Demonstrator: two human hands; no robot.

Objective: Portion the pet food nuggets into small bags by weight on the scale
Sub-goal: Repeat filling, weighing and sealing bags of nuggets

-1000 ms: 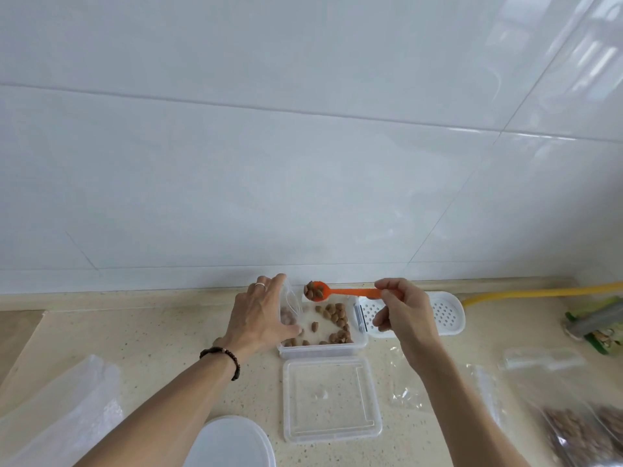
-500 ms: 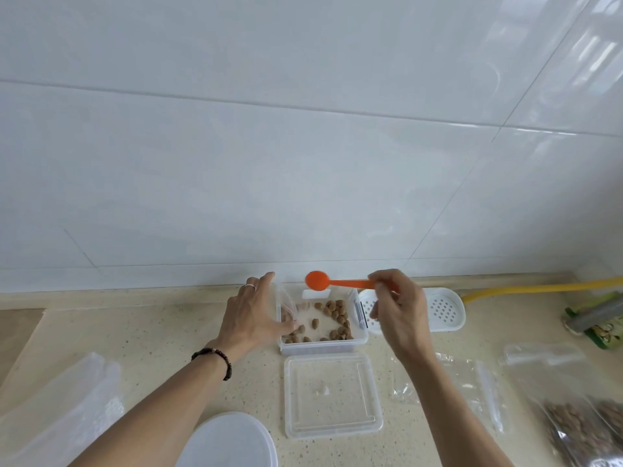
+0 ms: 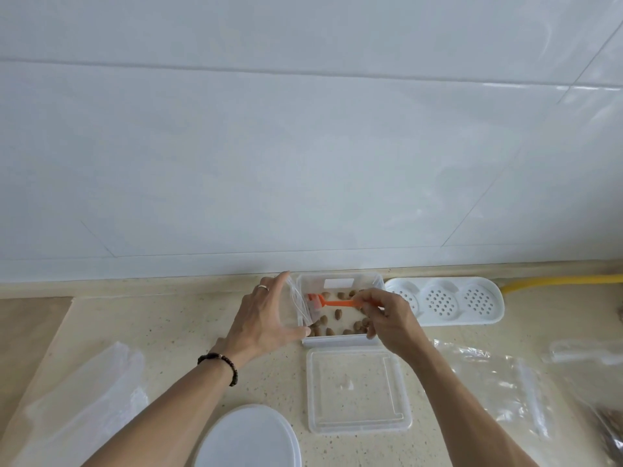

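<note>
Glossy white wall tiles fill most of the view above a speckled beige stone counter. At far left a crumpled sheet of clear plastic lies on the counter, and beside it, at the bottom edge, sits a round white lid. The left hand, with a ring and a dark bead bracelet at the wrist, has fingers and thumb spread around a small clear bag, holding its mouth upright at the left wall of a clear rectangular plastic box. Brown oval nuggets lie scattered on the box floor. An orange plastic spoon points its bowl into the bag's mouth; the right hand pinches its handle with curled fingers. In front of the box a square clear lid lies flat. Right of the box rests a white plastic tray with three round perforated wells, a yellow hose behind it. More clear bags lie crinkled at right, one at the edge holding brown nuggets.
</note>
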